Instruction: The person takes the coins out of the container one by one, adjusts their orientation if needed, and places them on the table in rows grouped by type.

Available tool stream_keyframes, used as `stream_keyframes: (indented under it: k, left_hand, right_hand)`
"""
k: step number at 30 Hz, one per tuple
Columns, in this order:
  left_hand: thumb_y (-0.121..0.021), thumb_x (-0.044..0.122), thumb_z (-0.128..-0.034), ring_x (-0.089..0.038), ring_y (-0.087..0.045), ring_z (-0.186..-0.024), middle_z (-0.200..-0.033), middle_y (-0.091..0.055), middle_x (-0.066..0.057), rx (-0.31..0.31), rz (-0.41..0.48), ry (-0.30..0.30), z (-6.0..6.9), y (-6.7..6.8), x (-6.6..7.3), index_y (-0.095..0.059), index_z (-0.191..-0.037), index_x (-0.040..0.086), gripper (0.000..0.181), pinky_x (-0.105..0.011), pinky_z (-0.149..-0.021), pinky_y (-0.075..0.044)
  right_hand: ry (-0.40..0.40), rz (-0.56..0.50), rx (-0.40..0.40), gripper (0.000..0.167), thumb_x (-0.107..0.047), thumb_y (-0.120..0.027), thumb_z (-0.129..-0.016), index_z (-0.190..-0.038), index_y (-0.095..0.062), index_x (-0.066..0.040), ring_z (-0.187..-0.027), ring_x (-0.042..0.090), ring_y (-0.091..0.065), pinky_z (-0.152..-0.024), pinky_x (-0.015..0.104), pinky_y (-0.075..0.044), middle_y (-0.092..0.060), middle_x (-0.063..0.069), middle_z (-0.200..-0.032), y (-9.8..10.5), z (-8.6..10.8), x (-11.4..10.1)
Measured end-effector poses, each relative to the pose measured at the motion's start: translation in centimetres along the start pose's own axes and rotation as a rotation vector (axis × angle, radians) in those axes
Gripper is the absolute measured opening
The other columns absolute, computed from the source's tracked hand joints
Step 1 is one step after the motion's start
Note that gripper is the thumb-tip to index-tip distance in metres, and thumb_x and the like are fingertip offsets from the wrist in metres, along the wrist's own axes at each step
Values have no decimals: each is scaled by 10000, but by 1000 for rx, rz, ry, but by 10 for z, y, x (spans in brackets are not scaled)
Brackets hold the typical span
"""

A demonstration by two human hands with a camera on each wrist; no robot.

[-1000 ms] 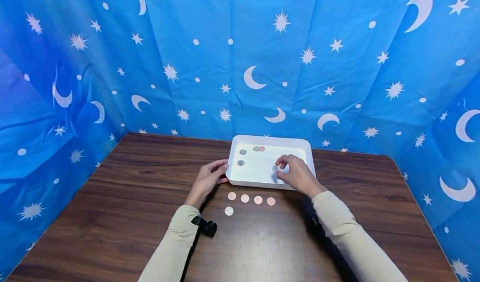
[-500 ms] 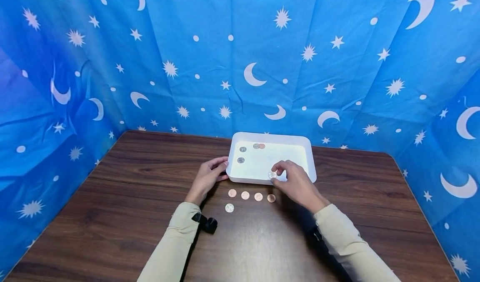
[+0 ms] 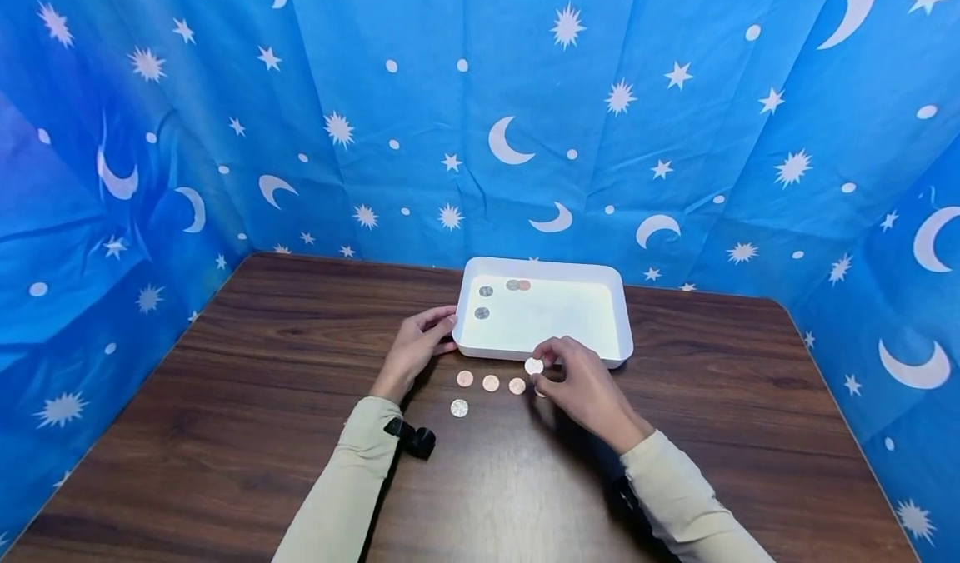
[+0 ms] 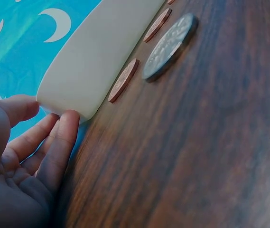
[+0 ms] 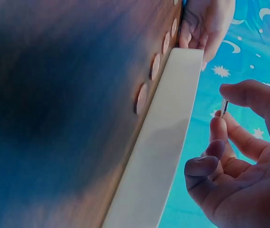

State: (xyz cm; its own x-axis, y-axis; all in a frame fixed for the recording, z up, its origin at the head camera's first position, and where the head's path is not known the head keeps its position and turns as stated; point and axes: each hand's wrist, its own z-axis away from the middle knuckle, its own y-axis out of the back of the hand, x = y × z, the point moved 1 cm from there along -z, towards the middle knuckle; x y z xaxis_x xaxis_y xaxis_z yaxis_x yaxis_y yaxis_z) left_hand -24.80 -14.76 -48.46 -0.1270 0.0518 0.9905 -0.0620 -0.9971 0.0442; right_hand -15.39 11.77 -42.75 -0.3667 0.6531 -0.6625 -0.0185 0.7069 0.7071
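Observation:
My right hand (image 3: 588,388) pinches a silver coin (image 3: 534,366) between thumb and fingertips, just over the near rim of the white tray (image 3: 618,313). In the right wrist view the held coin (image 5: 224,107) is edge-on. My left hand (image 3: 416,346) holds the tray's left end; the left wrist view has the thumb at the rim and fingertips low on the wall. Several copper coins (image 3: 491,383) lie in a row before the tray, the rightmost partly hidden by my right hand. Nearer me lies one silver coin (image 3: 459,408).
Inside the tray, two silver coins (image 3: 482,313) lie at the left, and a silver coin (image 3: 512,285) touches or overlaps a copper coin (image 3: 525,285) near the back. The wooden table (image 3: 300,321) ends at a blue curtain (image 3: 420,171) with moons and stars.
My right hand has carried the silver coin from inside the tray toward me, to the near rim above the copper row. My left hand stays at the tray.

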Motion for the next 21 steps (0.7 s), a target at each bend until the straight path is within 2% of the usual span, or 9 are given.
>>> stream_keyframes:
  k: [7, 15, 21]
  left_hand:
    - [-609, 150, -1084, -199, -639, -1104, -1392, -611, -250, 4, -3, 6, 3, -2, -1, -615, -1434, -27, 393, -193, -803, -623]
    - [-610, 149, -1082, -205, -637, -1112, -1386, -615, -246, 0, 3, -8, -1, -5, 3, -620, -1427, -28, 388, -206, -817, -626]
    - [-613, 151, -1081, -213, -637, -1124, -1387, -622, -236, 13, -12, 8, 0, -2, 1, -629, -1423, -16, 381, -205, -810, -628]
  right_hand:
    - [-1, -13, -31, 185, -10, -819, -856, -1004, -718, -56, -788, 250, -610, -689, 273, -492, -647, 47, -875, -17, 10, -8]
    - [17, 37, -57, 201, -38, -849, -841, -964, -699, -90, -778, 146, -549, -685, 270, -474, -606, -1, -853, -35, 15, -14]
    - [30, 43, -108, 206, -14, -840, -822, -975, -716, -73, -761, 108, -542, -670, 267, -482, -601, -23, -822, -49, 13, -17]
